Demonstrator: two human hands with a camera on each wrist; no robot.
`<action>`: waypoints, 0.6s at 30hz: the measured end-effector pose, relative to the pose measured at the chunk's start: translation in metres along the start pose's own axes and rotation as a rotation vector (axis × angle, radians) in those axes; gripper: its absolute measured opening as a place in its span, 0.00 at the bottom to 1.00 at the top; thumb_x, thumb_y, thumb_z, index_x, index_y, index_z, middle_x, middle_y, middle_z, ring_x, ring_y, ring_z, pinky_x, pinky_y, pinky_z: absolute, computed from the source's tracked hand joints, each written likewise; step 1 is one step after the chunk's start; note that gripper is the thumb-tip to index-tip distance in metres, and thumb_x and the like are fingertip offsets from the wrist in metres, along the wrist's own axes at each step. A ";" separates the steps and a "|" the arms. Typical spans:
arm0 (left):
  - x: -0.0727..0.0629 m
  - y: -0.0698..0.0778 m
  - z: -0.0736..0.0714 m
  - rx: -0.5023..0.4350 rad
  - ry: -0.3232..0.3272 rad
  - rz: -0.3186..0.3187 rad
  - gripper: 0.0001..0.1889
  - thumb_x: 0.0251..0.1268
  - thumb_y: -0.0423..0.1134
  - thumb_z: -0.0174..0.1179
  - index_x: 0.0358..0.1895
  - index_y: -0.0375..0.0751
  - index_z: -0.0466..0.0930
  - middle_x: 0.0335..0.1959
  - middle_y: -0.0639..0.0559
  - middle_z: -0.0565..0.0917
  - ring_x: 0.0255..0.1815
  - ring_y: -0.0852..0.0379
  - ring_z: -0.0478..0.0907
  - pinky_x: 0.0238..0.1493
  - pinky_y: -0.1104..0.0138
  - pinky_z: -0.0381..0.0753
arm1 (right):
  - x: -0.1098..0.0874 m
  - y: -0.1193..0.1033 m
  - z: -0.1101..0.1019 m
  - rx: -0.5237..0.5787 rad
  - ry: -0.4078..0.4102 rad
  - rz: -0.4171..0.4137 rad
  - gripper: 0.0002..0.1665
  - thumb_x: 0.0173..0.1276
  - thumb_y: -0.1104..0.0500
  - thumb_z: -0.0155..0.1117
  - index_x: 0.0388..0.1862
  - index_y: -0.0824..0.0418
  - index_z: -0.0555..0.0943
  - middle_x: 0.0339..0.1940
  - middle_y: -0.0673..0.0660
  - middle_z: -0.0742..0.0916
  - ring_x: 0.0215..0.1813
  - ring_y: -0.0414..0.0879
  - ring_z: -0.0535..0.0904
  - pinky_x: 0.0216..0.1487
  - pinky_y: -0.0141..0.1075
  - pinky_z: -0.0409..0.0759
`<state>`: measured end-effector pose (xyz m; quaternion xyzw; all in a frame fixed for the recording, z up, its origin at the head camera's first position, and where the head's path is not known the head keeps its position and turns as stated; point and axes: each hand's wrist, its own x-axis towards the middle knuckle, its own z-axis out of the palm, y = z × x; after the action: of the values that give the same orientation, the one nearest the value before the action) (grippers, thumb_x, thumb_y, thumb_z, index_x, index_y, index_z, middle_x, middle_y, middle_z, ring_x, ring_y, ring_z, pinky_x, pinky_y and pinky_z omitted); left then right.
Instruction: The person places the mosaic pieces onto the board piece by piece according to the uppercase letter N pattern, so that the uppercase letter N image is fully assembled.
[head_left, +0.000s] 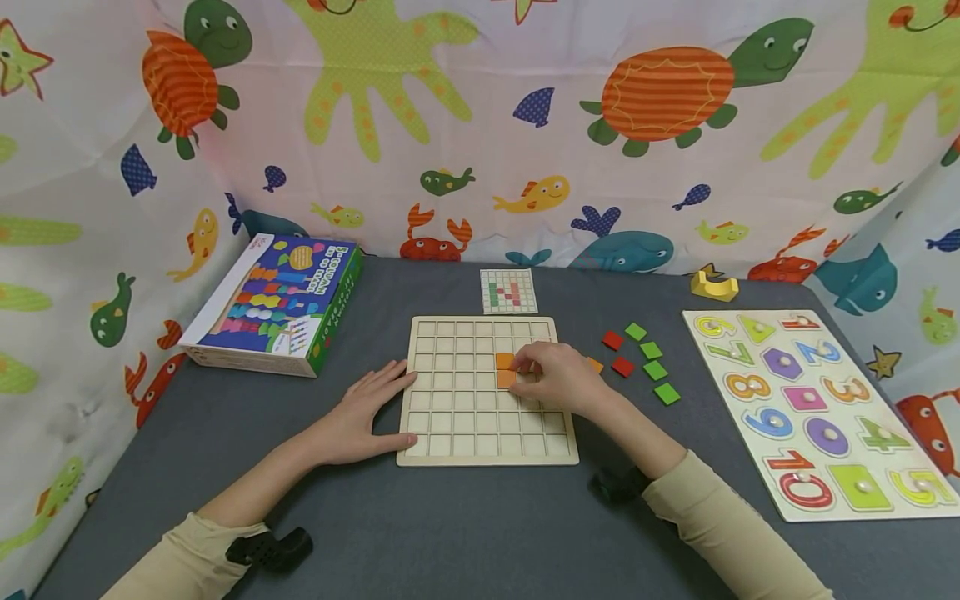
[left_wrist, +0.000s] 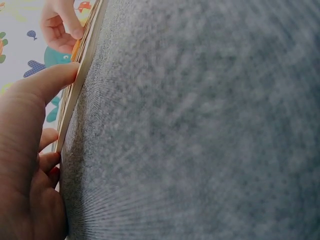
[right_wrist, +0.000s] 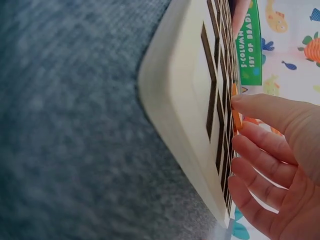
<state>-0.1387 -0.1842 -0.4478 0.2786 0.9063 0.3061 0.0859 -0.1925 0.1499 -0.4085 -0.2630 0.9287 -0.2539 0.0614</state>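
A square wooden grid board (head_left: 453,425) lies flat on the table. Two orange square tiles (head_left: 505,361) sit one below the other on its grid, right of the middle. My right hand (head_left: 555,379) is over the board and pinches the nearer orange tile (right_wrist: 237,117) between thumb and index finger, the other fingers loosely bent. Spread along the board's left edge, my left hand (head_left: 363,417) touches the rim with thumb and fingertips. Another orange tile (head_left: 595,365) shows partly behind my right hand.
Right of the board lie red tiles (head_left: 622,367) and several green tiles (head_left: 654,370). A pattern card (head_left: 509,291) is behind the board. A bead-set box (head_left: 273,304) stands at left, a number puzzle (head_left: 825,408) at right, with a yellow block (head_left: 714,287) behind it.
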 end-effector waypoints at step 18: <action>0.000 0.003 -0.002 0.041 -0.084 -0.015 0.64 0.42 0.72 0.68 0.79 0.45 0.45 0.80 0.47 0.43 0.79 0.49 0.36 0.73 0.45 0.35 | -0.026 0.043 -0.035 -0.048 0.156 0.068 0.08 0.64 0.57 0.70 0.39 0.60 0.86 0.30 0.51 0.85 0.27 0.43 0.73 0.30 0.37 0.72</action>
<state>-0.1381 -0.1835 -0.4445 0.2862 0.9100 0.2748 0.1204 -0.1985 0.2107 -0.4009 -0.2120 0.9450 -0.2490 -0.0087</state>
